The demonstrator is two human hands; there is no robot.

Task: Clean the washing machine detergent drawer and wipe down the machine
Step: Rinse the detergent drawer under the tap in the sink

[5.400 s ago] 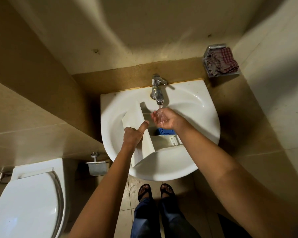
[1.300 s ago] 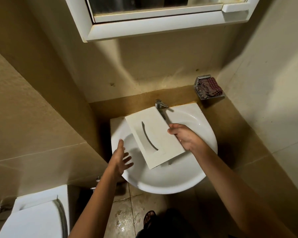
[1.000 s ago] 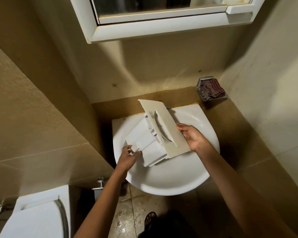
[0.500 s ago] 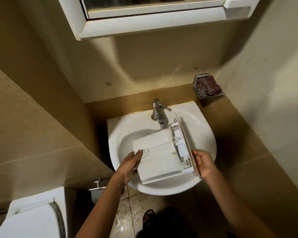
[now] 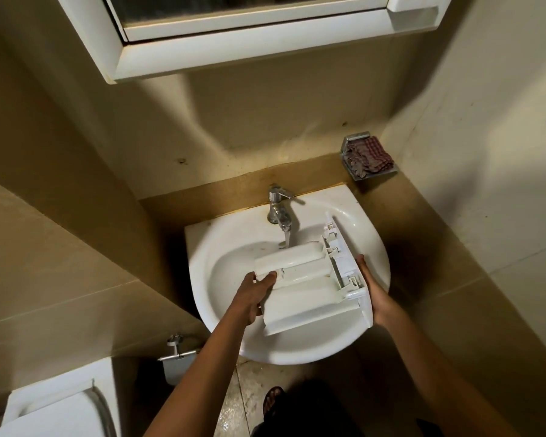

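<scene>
Detergent drawer (image 5: pixel 306 291) over sink (image 5: pixel 297 351) — left hand (image 5: pixel 249 298) holds rear; right hand (image 5: pixel 375 294), front

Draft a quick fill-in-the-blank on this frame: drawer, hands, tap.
The detergent drawer is held over the ___.
The right hand holds its front panel; the left hand grips the ___ end.
The tap is ___, its water hitting the drawer.
The checked cloth sits in a wall dish to the tap's ___.
Missing: sink; rear; running; right.
</scene>
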